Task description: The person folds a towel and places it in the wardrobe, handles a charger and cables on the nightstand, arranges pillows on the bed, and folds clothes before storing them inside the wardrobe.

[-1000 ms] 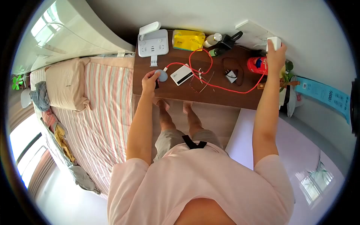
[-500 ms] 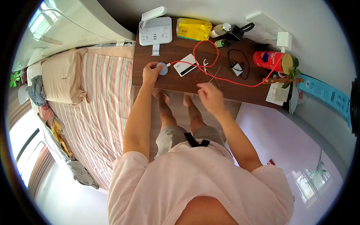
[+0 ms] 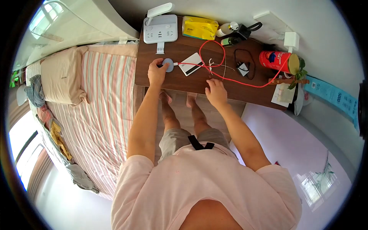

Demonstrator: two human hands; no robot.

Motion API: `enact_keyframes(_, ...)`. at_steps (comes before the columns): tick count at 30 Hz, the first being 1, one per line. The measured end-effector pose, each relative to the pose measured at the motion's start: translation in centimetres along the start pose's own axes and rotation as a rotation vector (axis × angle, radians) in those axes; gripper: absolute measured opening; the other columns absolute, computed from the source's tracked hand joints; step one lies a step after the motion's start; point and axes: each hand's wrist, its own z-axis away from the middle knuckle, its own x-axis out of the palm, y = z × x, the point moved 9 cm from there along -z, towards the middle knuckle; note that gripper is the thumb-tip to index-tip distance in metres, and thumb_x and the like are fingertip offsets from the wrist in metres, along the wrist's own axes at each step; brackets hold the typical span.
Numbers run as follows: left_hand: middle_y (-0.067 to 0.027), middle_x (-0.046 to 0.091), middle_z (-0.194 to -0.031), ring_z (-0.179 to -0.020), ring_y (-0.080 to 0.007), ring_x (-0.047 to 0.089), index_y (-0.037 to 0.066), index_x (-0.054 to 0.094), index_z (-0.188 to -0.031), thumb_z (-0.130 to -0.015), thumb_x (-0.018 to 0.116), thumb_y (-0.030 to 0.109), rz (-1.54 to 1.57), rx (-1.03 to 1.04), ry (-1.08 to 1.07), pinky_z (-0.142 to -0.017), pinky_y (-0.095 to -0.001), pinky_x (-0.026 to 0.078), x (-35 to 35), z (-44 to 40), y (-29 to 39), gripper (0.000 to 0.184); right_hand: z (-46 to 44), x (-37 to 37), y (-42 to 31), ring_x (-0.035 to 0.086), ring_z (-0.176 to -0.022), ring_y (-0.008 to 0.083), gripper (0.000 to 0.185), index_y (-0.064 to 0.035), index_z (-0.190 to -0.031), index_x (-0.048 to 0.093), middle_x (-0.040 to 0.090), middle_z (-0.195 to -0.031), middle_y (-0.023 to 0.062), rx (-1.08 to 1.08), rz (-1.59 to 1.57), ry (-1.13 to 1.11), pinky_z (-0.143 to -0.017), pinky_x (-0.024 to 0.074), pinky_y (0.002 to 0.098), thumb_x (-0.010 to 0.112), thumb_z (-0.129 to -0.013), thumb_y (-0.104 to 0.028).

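Observation:
My left hand (image 3: 156, 73) is closed on a round grey-blue disc (image 3: 168, 65) at the left of the desk, with thumb and fingers at its edge. A red cable (image 3: 245, 82) runs from the disc's white plug, makes a loop and trails to the right. My right hand (image 3: 217, 93) is at the desk's front edge, fingers loosely bent and apart, holding nothing that I can see. Thin pale, wire-like pieces lie just beyond its fingertips; their kind is unclear. A white card (image 3: 190, 64) with a black stripe lies between the hands, under the cable.
On the brown desk (image 3: 176, 82) stand a white lamp with sockets (image 3: 161, 30), a yellow pouch (image 3: 200, 27), bottles (image 3: 227, 29) and a red can (image 3: 274, 60). A black-corded charger (image 3: 243, 69) lies right of centre. A striped bed (image 3: 107, 84) adjoins on the left.
My right hand has come down onto the desk's front edge, its fingers loosening from a closed shape. The thin wire-like pieces have shifted. My left hand stays at the disc, which has moved slightly.

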Motion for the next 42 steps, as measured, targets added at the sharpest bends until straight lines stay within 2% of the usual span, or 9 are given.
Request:
enact_keyframes(4, -0.0081, 0.062, -0.086, -0.076, -0.0164, 0.058, 0.001, 0.061, -0.098, -0.073, 0.067, 0.027, 0.086, -0.016, 0.076, -0.070, -0.0282, 0.046, -1.2, 1.5, -0.2, 0.037, 0.1, -0.6, 0.4, 0.052, -0.094, 0.0280, 0.027, -0.0083, -0.101, 0.055, 0.054, -0.100, 0.0090, 0.018, 0.005, -0.032, -0.077, 0.0471, 0.0385, 0.057, -0.076, -0.019)
enact_keyframes(9, -0.0041, 0.057, -0.073, -0.056, -0.0119, 0.052, 0.001, 0.058, -0.091, -0.081, 0.059, 0.029, 0.759, -0.395, -0.021, -0.053, -0.0253, 0.044, -0.8, 6.1, 0.0, 0.030, -0.2, -1.2, -2.8, 0.057, -0.081, 0.0277, 0.027, -0.0061, -0.102, 0.054, 0.055, -0.096, 0.0112, 0.097, -0.276, -0.194, -0.074, 0.0473, 0.0379, 0.057, -0.077, -0.018)
enact_keyframes(13, -0.0071, 0.056, -0.084, -0.073, -0.0146, 0.053, 0.001, 0.054, -0.103, -0.088, 0.049, 0.029, 1.239, -0.592, -0.110, -0.064, -0.0256, 0.045, 2.0, 10.4, 0.4, 0.033, -0.5, -1.0, -9.1, 0.059, -0.085, 0.0270, 0.040, -0.0069, -0.111, 0.051, 0.058, -0.097, 0.0131, 0.037, -0.628, -0.178, -0.075, 0.0468, 0.0374, 0.061, -0.075, -0.020)
enact_keyframes(19, -0.0082, 0.054, -0.096, -0.090, -0.0159, 0.051, 0.001, 0.051, -0.111, -0.089, 0.049, 0.018, 1.146, -0.487, -0.114, -0.073, -0.0270, 0.044, 1.8, 13.4, 1.1, 0.028, -0.4, 0.8, -11.8, 0.056, -0.094, 0.0339, 0.049, -0.0075, -0.116, 0.048, 0.058, -0.105, 0.0159, -0.021, -0.623, -0.287, -0.078, 0.0454, 0.0399, 0.063, -0.071, -0.021)
enact_keyframes(25, -0.0057, 0.056, -0.092, -0.081, -0.0135, 0.054, 0.000, 0.054, -0.108, -0.088, 0.050, 0.014, 1.103, -0.459, -0.084, -0.067, -0.0244, 0.045, 1.3, 13.4, -0.5, 0.024, -0.6, 1.8, -12.5, 0.057, -0.093, 0.0344, 0.049, -0.0068, -0.115, 0.049, 0.060, -0.100, 0.0169, -0.049, -0.582, -0.334, -0.078, 0.0451, 0.0402, 0.064, -0.070, -0.020)
enact_keyframes(28, -0.0056, 0.058, -0.093, -0.079, -0.0124, 0.054, 0.001, 0.056, -0.106, -0.088, 0.051, 0.014, 1.090, -0.490, -0.060, -0.065, -0.0230, 0.045, 0.5, 13.2, -0.9, 0.023, -0.9, 2.4, -13.0, 0.058, -0.096, 0.0290, 0.051, -0.0036, -0.116, 0.049, 0.059, -0.105, 0.0173, -0.023, -0.560, -0.366, -0.079, 0.0459, 0.0359, 0.065, -0.070, -0.017)
enact_keyframes(30, -0.0056, 0.058, -0.093, -0.079, -0.0118, 0.054, 0.001, 0.057, -0.106, -0.087, 0.052, 0.014, 1.093, -0.520, -0.052, -0.064, -0.0224, 0.045, 0.2, 13.2, -1.7, 0.023, -1.1, 1.9, -13.3, 0.054, -0.096, 0.0342, 0.052, -0.0073, -0.116, 0.048, 0.056, -0.106, 0.0169, -0.030, -0.559, -0.265, -0.079, 0.0445, 0.0406, 0.066, -0.068, -0.019)
enact_keyframes(36, -0.0046, 0.058, -0.098, -0.082, -0.0112, 0.054, 0.003, 0.055, -0.112, -0.088, 0.052, 0.019, 1.098, -0.380, -0.011, -0.067, -0.0242, 0.045, -0.8, 11.5, -3.5, 0.029, -1.9, 2.5, -15.6, 0.053, -0.097, 0.0339, 0.048, -0.0049, -0.111, 0.048, 0.055, -0.105, 0.0166, -0.215, -0.461, -0.204, -0.078, 0.0439, 0.0420, 0.067, -0.069, -0.018)
enact_keyframes(42, -0.0080, 0.056, -0.108, -0.094, -0.0157, 0.054, 0.001, 0.053, -0.114, -0.088, 0.050, 0.032, 1.106, -0.590, 0.056, -0.081, -0.0265, 0.042, -4.3, 13.1, -4.8, 0.041, -3.8, 4.7, -16.4, 0.056, -0.090, 0.0342, 0.039, -0.0036, -0.105, 0.049, 0.058, -0.098, 0.0172, -0.197, -0.243, -0.269, -0.074, 0.0452, 0.0440, 0.062, -0.073, -0.021)
